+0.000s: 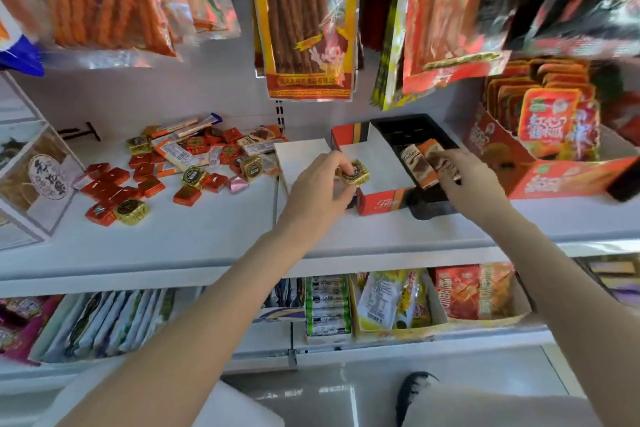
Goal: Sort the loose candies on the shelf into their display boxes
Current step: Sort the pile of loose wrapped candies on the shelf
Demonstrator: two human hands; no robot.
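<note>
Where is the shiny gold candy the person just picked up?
In the head view, the left hand pinches the gold candy mid-frame, over the white-lined red display box.

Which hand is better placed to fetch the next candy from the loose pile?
Probably the left hand: the pile lies on its side, though it first must drop its gold candy. The right hand is at the black tray.

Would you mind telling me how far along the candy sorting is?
Early. Done: a few bars lie in the black tray. In hand: left hand holds a gold candy over the red box; right hand places a bar. Left: the loose pile.
</note>
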